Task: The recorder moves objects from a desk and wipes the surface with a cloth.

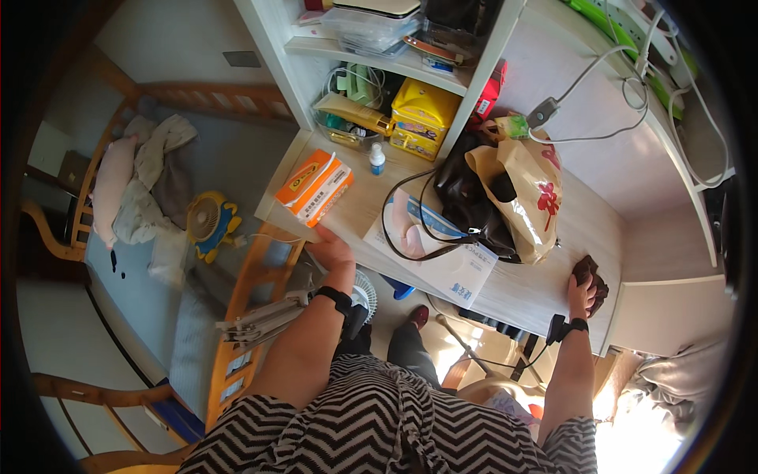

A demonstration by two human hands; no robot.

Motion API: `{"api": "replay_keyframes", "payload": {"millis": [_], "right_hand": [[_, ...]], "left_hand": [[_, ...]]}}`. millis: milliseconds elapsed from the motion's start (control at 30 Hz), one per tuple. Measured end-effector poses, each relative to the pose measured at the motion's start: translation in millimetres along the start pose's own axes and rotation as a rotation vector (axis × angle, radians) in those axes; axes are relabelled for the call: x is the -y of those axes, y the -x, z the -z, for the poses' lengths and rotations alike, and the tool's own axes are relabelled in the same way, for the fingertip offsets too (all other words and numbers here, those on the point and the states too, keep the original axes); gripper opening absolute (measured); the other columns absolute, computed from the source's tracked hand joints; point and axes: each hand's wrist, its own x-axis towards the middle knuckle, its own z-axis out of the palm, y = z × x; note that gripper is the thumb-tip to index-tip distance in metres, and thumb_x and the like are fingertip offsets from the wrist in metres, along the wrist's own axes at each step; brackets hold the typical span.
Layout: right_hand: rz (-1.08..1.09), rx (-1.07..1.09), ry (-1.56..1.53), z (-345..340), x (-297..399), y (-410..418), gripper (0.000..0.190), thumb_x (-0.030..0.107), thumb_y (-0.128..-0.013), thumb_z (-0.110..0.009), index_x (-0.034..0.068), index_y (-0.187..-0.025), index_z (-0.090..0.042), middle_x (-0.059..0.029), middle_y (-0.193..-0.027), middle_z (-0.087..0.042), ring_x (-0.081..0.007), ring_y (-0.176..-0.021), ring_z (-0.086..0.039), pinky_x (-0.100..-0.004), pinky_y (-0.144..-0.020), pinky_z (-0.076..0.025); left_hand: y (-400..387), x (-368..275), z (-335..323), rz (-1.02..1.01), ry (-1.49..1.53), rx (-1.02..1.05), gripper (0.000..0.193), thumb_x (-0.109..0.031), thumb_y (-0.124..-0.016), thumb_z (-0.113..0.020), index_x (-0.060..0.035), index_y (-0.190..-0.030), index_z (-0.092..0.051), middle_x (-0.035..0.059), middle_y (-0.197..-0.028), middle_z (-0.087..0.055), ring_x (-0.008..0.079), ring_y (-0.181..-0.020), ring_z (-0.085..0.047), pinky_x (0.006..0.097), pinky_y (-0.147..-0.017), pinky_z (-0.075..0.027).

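My right hand [581, 296] grips a crumpled dark brown cloth [592, 278] on the right end of the pale wooden desk [551, 296]. At the desk's front left edge is my left hand [333, 247], fingers apart, its fingertips close to an orange soft pack of tissues [315, 188]. Whether it touches the pack is hard to tell. Between my hands lies a flat white and blue box of PVC gloves [438, 255]. A black leather handbag [456, 183] sits partly over it, its strap looped across the box. Against the handbag leans a tan bag with red flowers [527, 195].
A small white bottle [376, 159] stands before a yellow drawer box [423, 118] and a filled clear bin [349, 112]. A corded switch [543, 112] hangs at the right. Below are a white fan [364, 296] and a chair [497, 385]. Left is a wooden bed [237, 355].
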Motion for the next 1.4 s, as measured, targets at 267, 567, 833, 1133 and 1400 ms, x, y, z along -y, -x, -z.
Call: {"api": "replay_keyframes", "payload": {"millis": [267,567,833,1133,1400], "right_hand": [[0.108,-0.023,-0.014,-5.8,6.9,61.5,0.077,0.057,-0.084,-0.057,0.037,-0.150,-0.021,-0.0123,-0.160,-0.011,-0.0422,-0.144,-0.014,-0.0688,-0.107,-0.017],[0.240,-0.044,-0.042,-14.5,1.0,139.4,0.075,0.047,-0.083,-0.057,0.032,-0.149,-0.025,-0.0152,-0.158,-0.013,-0.0427,-0.143,-0.013,-0.0672,-0.108,-0.015],[0.327,-0.021,-0.031,-15.4,8.4,193.1,0.074,0.044,-0.084,-0.057,0.028,-0.149,-0.027,-0.0191,-0.157,-0.014,-0.0437,-0.143,-0.014,-0.0677,-0.107,-0.016],[0.425,-0.014,-0.070,-10.5,2.7,193.7,0.077,0.041,-0.081,-0.061,0.027,-0.148,-0.027,-0.0194,-0.157,-0.012,-0.0452,-0.143,-0.009,-0.0708,-0.106,-0.015],[0.646,0.216,-0.322,-12.8,-39.7,89.2,0.077,0.055,-0.077,-0.070,0.024,-0.143,-0.043,-0.0176,-0.154,-0.026,-0.0435,-0.138,-0.026,-0.0605,-0.108,-0.025]], "left_hand": [[3.8,-16.8,10.9,0.120,-0.021,0.044,0.065,-0.049,-0.094,-0.051,0.0121,-0.117,-0.041,0.0334,-0.110,-0.060,0.0457,-0.101,-0.062,0.0499,-0.082,-0.053],[3.1,-6.2,1.3,0.101,0.007,-0.004,0.063,-0.049,-0.094,-0.050,0.0106,-0.112,-0.044,0.0314,-0.103,-0.061,0.0482,-0.095,-0.062,0.0522,-0.080,-0.053],[7.2,-15.7,8.6,0.091,-0.031,0.011,0.066,-0.047,-0.095,-0.050,0.0151,-0.114,-0.041,0.0349,-0.107,-0.060,0.0476,-0.099,-0.061,0.0505,-0.083,-0.052],[6.4,-8.1,4.0,0.037,-0.005,-0.015,0.063,-0.049,-0.094,-0.049,0.0116,-0.111,-0.044,0.0336,-0.105,-0.061,0.0480,-0.095,-0.062,0.0524,-0.079,-0.053],[10.6,-11.4,-2.5,0.048,0.047,0.007,0.062,-0.048,-0.094,-0.051,0.0115,-0.112,-0.044,0.0327,-0.105,-0.061,0.0472,-0.097,-0.062,0.0516,-0.081,-0.053]]}}
